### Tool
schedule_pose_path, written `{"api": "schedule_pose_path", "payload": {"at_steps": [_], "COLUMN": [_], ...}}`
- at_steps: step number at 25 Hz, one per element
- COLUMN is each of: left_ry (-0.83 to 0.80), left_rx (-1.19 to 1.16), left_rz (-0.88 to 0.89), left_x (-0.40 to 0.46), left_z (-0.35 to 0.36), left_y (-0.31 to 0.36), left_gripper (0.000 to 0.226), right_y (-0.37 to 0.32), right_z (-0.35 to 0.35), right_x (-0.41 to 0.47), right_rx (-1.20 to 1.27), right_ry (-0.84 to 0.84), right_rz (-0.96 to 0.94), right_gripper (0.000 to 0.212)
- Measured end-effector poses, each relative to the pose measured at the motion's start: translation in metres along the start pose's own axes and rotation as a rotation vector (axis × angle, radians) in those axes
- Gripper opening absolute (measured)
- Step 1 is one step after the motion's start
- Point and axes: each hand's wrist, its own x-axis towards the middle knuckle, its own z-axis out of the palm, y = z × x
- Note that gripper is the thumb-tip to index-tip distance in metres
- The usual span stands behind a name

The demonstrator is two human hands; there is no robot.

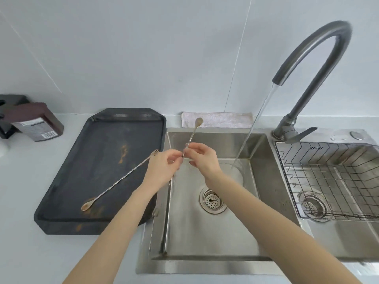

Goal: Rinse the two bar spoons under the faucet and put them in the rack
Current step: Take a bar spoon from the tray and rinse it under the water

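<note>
Holding one bar spoon point(190, 138) over the sink point(207, 232), the left hand point(162, 169) and right hand point(202, 158) both pinch its thin twisted handle — bowl up. Another long spoon point(121, 179) lies on the dark tray point(82, 224) — small brownish bowl, forked tip. Water runs from the faucet point(320, 56). A barcode shows on the brown bottle point(37, 121); its words are too small to read.

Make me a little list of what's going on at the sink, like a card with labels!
held spoon: bar spoon, pinched by the left hand and the right hand, bowl end up, beside the water, not under it
other spoon: second bar spoon, lying on the dark tray
faucet: running into the left sink basin
rack: wire, in the right basin, no spoons in it
behind sink: folded cloth
</note>
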Motion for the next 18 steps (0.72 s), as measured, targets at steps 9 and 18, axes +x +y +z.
{"api": "schedule_pose_path", "payload": {"at_steps": [9, 18], "left_ry": [-0.118, -0.167], "left_rx": [-0.131, -0.307], "left_rz": [-0.004, -0.112], "left_x": [-0.004, 0.008], "left_z": [0.073, 0.109], "left_y": [0.057, 0.094], "left_gripper": [0.02, 0.016], "right_y": [-0.011, -0.025], "right_z": [-0.087, -0.136], "right_x": [-0.011, 0.008], "right_rx": [0.016, 0.069], "right_ry": [0.119, 0.105], "right_rz": [-0.032, -0.003], "right_gripper": [0.018, 0.008]}}
